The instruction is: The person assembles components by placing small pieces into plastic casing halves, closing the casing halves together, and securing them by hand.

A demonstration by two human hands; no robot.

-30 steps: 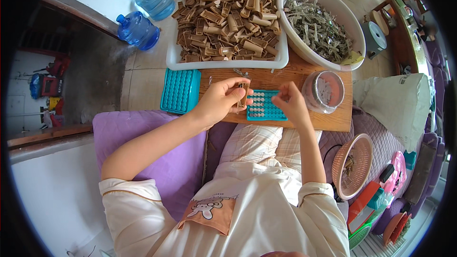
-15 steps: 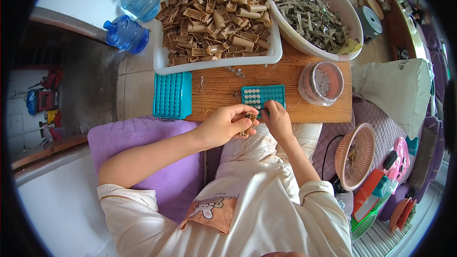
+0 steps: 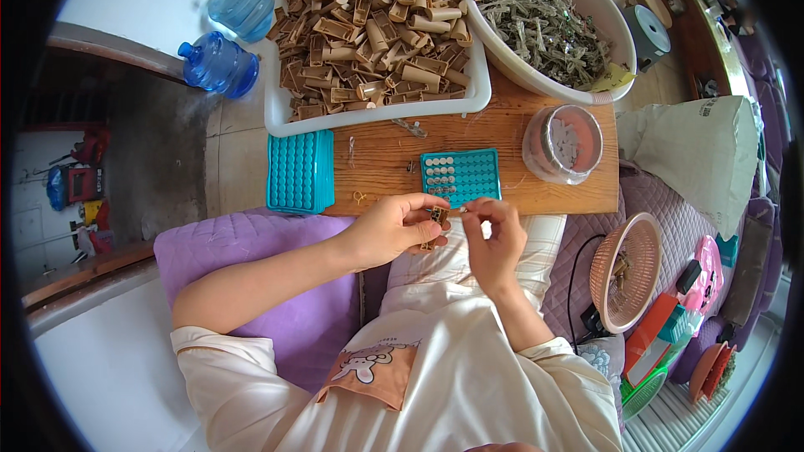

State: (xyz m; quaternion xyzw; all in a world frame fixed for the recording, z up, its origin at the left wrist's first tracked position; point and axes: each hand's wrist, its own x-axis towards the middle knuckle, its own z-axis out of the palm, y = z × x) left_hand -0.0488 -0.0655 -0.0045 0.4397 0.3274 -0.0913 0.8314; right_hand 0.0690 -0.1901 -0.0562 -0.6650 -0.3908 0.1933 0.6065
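My left hand (image 3: 387, 231) is closed around a small brown plastic casing (image 3: 437, 219), its hollow side partly in view between thumb and fingers. Close beside it, my right hand (image 3: 499, 241) pinches a tiny pale disc (image 3: 463, 209) between thumb and forefinger, just right of the casing. Directly beyond both hands, a teal tray (image 3: 479, 169) with round pockets lies on the wooden table (image 3: 377, 169). Several rows of pale, silvery discs (image 3: 440, 172) fill its left part.
Beyond the table's far edge stand a white bin (image 3: 481, 99) of brown casings and a round tub (image 3: 536, 84) of clear, metallic parts. A stack of teal trays (image 3: 300, 172) sits left, a clear tub (image 3: 563, 146) of white pieces right. A pink basket (image 3: 643, 285) rests beside me.
My right hand has drawn back from the teal tray toward my left hand and now pinches a small disc. The casing stays in my left hand.
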